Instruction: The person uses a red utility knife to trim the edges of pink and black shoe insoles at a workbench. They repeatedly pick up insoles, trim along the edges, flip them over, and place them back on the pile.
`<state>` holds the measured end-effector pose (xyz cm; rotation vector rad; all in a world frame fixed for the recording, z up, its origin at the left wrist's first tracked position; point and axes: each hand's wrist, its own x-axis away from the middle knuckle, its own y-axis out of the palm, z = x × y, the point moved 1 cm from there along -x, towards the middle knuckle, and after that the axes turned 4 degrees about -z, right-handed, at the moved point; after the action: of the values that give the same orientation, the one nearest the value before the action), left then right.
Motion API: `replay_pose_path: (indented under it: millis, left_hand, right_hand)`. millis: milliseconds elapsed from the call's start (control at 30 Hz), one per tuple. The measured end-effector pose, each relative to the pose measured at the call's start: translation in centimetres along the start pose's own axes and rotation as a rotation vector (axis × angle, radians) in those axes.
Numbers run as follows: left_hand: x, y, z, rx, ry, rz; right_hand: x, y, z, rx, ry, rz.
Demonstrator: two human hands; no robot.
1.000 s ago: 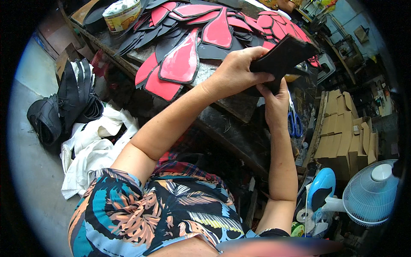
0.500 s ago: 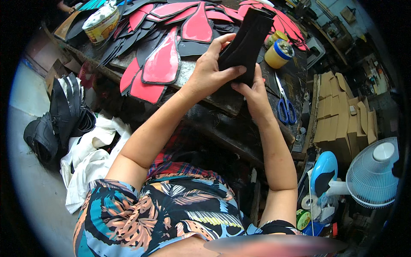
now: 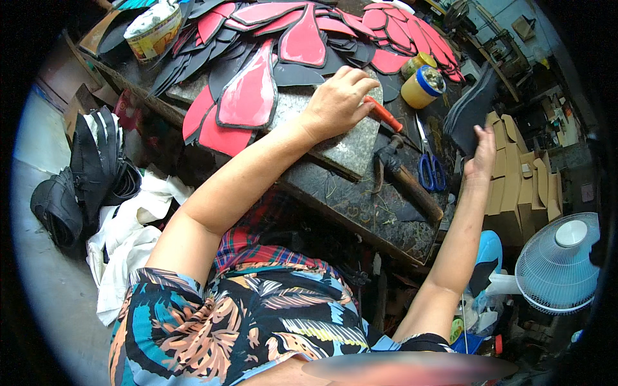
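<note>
My right hand [image 3: 481,153] is raised past the table's right edge, closed on the lower end of a stack of dark sole-shaped pieces [image 3: 470,112]. The pieces stand tilted, slightly fanned and a little blurred. My left hand [image 3: 341,101] is over a grey stone slab [image 3: 351,151], its fingers bent and apart, with nothing visible in them. Just beside its fingertips lies a tool with a red handle [image 3: 386,117]; whether they touch I cannot tell. Left of that hand, pink sole-shaped pieces with black edges [image 3: 248,96] overlap, some streaked white.
A hammer [image 3: 412,186] and blue-handled scissors [image 3: 430,172] lie right of the slab. Behind them stand a jar with a blue rim [image 3: 421,93] and a tub [image 3: 153,35] far left. Cardboard boxes [image 3: 515,193] and a fan [image 3: 557,264] are at the right.
The dark stack, held in both hands over the slab before, has moved right in my right hand alone. My left hand has let go, and the hammer and red-handled tool have come into view.
</note>
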<state>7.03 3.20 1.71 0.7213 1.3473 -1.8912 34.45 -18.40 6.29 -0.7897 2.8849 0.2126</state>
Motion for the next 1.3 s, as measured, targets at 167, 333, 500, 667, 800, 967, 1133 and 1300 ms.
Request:
replay_pose_path:
  millis: [167, 333, 500, 667, 800, 967, 1133, 1300]
  left_hand:
    - [0.4, 0.7, -0.2, -0.023, 0.010, -0.011]
    - [0.4, 0.5, -0.3, -0.040, -0.014, -0.051]
    - [0.4, 0.6, -0.4, -0.024, -0.026, -0.054]
    - [0.3, 0.8, -0.5, -0.028, -0.035, -0.074]
    - [0.2, 0.9, -0.4, -0.042, -0.029, -0.074]
    - [0.3, 0.9, -0.3, -0.054, 0.000, -0.076]
    - [0.4, 0.8, -0.6, -0.042, -0.012, -0.062]
    - [0.5, 1.0, -0.7, -0.050, -0.024, -0.055]
  right_hand:
    - [-2.6, -3.4, 6.4, 0.525, 0.256, -0.080]
    - [-2.7, -2.9, 6.6, 0.489, 0.188, -0.189]
    - [-3.2, -4.6, 8.0, 0.611, -0.133, -0.212]
    - [-3.6, -8.2, 10.5, 1.259, -0.120, -0.419]
    - [-3.3, -9.1, 10.6, 1.166, -0.163, -0.520]
    - [-4.8, -8.4, 10.2, 1.199, -0.068, -0.466]
    - [-7.9, -9.7, 13.4, 1.085, -0.144, -0.363]
    - [-9.0, -11.8, 13.1, 1.370, 0.262, 0.072]
